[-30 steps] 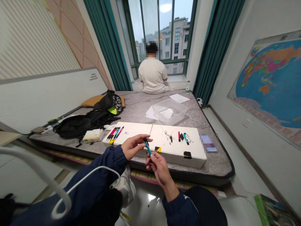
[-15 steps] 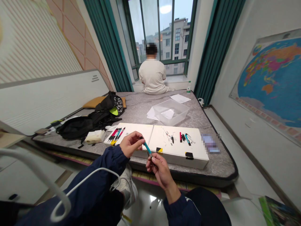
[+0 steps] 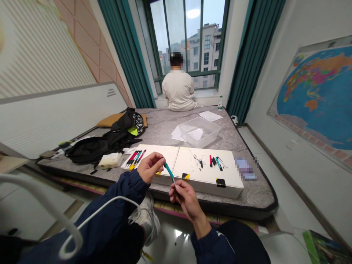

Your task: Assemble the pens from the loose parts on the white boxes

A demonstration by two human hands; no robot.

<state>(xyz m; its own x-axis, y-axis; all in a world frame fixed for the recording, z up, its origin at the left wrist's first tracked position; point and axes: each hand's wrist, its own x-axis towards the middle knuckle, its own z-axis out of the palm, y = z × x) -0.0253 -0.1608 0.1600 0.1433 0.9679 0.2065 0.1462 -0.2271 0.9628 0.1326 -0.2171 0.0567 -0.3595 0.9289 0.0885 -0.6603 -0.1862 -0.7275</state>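
Observation:
My left hand (image 3: 150, 168) pinches the upper end of a teal pen barrel (image 3: 168, 170) between thumb and fingertips. From the barrel's lower end a thin greyish pen refill (image 3: 174, 182) runs down into my right hand (image 3: 184, 196), whose thumb and fingers are closed on it. The pen tilts down to the right, in the air before the white box (image 3: 158, 148). On the box's left part lies a row of several assembled pens (image 3: 136, 157). Its right part carries small loose pen parts (image 3: 200, 161), and beside them red, black and teal barrel pieces (image 3: 214, 161).
The box lies near the edge of a grey mattress (image 3: 258, 190). Behind it stand a clear plastic bin (image 3: 203, 141) and papers (image 3: 210, 116). A black backpack (image 3: 90, 148) and a tissue pack (image 3: 110, 160) lie left. A person (image 3: 178, 88) sits by the window. A white cable (image 3: 110, 200) crosses my left sleeve.
My left hand has shifted slightly left with the teal barrel. The gap between my hands has widened a little, and more of the thin refill shows below the barrel.

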